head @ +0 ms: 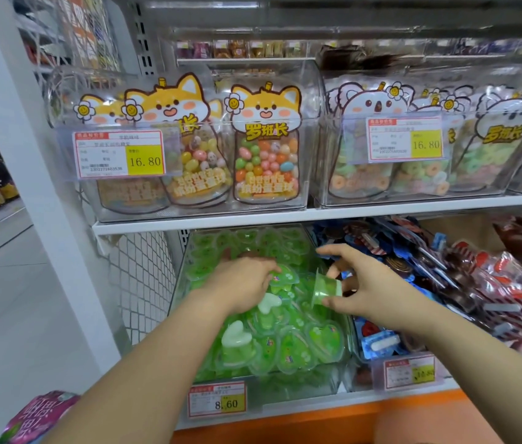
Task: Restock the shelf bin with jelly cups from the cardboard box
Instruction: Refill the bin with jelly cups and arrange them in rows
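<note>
Over the shelf bin [298, 384], the right hand [360, 283] pinches one jelly cup [326, 288]; left hand [242, 280] fingers [267, 273] curl onto binned cups [291, 347], grip indeterminate

Glossy green plastic jelly cups [285, 344] fill a clear, smooth plastic bin [294, 387] beside white wire mesh [144, 277].

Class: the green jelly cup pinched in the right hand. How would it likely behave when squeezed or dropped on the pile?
The jelly cup looks thin, clear plastic, so it probably dents under a hard squeeze. Its glossy wall may slip in the right hand. Tapered, it would likely tip on the uneven pile in the bin.
</note>
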`<state>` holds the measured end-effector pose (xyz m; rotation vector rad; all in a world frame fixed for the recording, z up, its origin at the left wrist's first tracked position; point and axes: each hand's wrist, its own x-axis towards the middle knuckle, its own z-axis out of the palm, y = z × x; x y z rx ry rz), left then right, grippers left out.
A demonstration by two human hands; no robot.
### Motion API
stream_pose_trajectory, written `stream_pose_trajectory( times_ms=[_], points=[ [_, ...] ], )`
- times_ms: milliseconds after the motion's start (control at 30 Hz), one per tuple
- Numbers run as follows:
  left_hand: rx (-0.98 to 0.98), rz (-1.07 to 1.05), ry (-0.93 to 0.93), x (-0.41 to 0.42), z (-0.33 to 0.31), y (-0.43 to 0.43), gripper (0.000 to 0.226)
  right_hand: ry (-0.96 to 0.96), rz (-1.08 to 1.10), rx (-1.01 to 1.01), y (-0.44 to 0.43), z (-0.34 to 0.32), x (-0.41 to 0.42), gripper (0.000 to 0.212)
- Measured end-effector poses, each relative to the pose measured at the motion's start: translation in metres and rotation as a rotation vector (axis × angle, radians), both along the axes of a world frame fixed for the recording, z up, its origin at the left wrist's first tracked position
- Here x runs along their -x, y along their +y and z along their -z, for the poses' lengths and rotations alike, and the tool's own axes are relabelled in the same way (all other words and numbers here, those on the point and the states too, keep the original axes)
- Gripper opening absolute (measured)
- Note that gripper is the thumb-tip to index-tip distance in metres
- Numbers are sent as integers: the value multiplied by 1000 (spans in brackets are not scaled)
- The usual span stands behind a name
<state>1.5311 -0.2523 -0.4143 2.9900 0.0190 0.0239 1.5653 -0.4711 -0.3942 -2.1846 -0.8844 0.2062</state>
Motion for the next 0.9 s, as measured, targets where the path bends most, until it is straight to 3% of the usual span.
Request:
stream_pose_trajectory(
  times_ms=[100, 267, 433, 667, 900],
  points=[
    [-9, -12, -26, 1, -1, -2, 33, -154, -33, 129, 3, -2, -3, 57],
    [-72, -45, -71, -2, -4, -7, 31, -219, -2, 76, 10, 0, -13, 26],
    [-71, -44, -35, -4, -6, -9, 32, -272, 60, 43, 18, 1, -29, 26],
    [-68, -50, 4, -7, -4, -8, 32, -519, 192, 248, 43, 10, -39, 33],
    [-45, -52, -10, -8, -1, -4, 31, -607, 296, 349, 48, 24, -38, 32]
  ],
)
